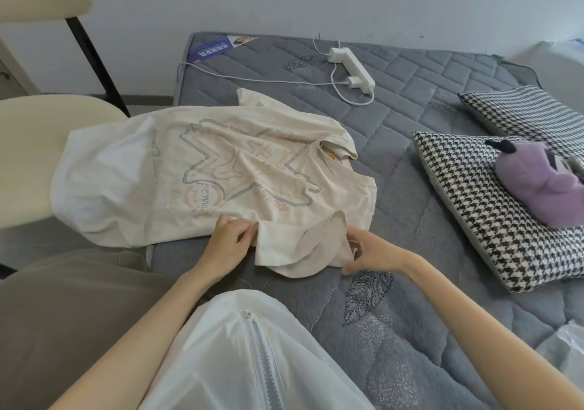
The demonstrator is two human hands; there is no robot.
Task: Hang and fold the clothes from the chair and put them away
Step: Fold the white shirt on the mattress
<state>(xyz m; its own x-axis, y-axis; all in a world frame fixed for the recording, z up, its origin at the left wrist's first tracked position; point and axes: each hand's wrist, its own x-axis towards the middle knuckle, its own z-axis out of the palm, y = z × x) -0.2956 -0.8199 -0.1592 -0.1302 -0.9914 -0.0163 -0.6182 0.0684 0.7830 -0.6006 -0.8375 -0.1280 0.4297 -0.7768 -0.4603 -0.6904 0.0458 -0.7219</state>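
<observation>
Head view: pinching cream T-shirt point(221, 169) near edge with left hand point(227, 239), gripping sleeve point(316, 245) with right hand point(373, 251), hands apart; likely tensioning sleeve for inward fold. Spread across mattress point(426, 100), hem end draped onto chair seat point(38, 157).

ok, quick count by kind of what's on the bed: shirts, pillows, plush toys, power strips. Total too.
cream T-shirt: 1
houndstooth pillows: 2
purple plush toy: 1
white power strip: 1
Total: 5
</observation>
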